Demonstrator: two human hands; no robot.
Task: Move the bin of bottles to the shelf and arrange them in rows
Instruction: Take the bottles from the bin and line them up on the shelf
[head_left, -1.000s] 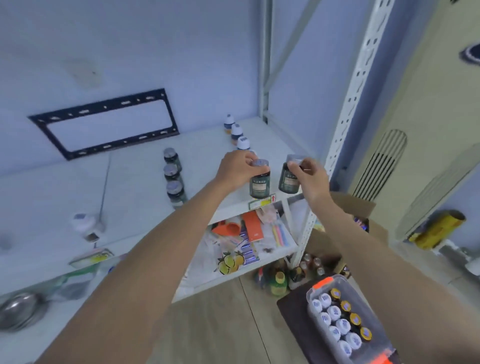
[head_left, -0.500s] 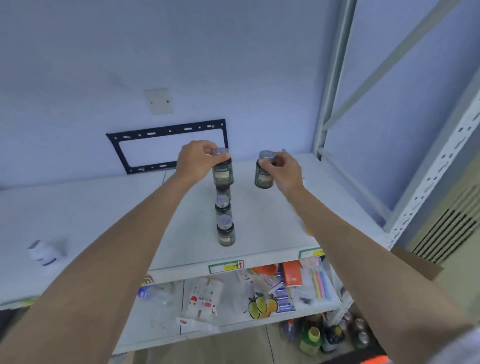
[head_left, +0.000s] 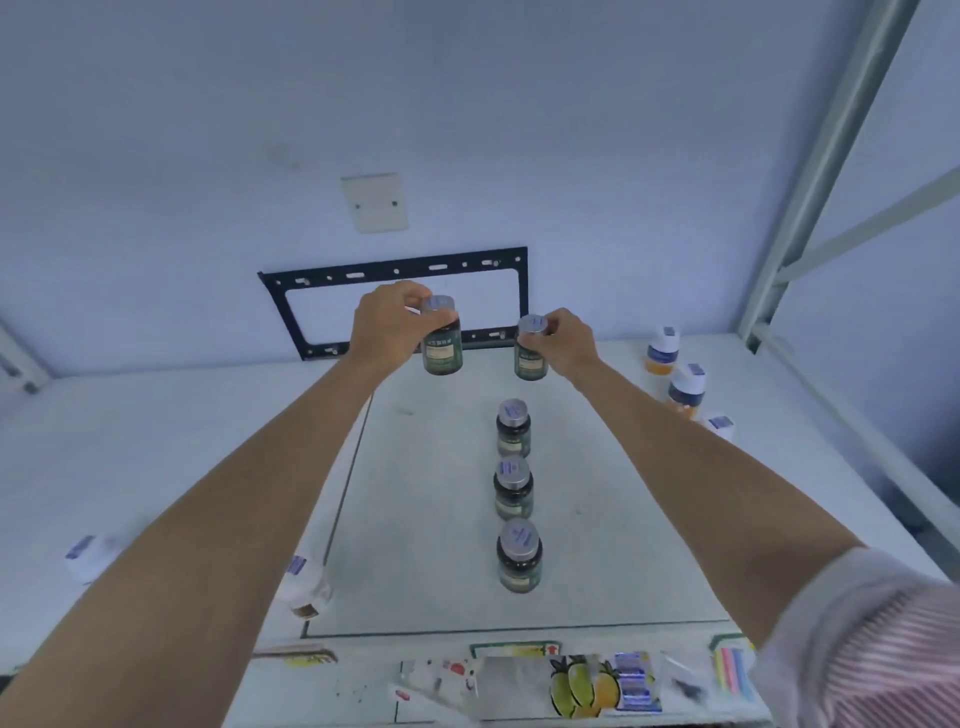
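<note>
Bottles line the shelf (head_left: 415, 545): three dark green ones with grey lids stand in a row running away from me, front (head_left: 519, 557), middle (head_left: 512, 488) and back (head_left: 513, 427), each upright and just apart from the next. My left grip (head_left: 387, 325) pinches another green bottle (head_left: 441, 336) by its lid, upright, over the far end of the shelf and left of the row. My right grip (head_left: 563, 340) holds a fifth bottle (head_left: 531, 349) by its lid, roughly in line with the row; I cannot tell whether it touches the shelf. White-capped bottles (head_left: 687, 384) stand near the shelf's right edge. A black bracket (head_left: 395, 273) hangs on the wall behind.
</note>
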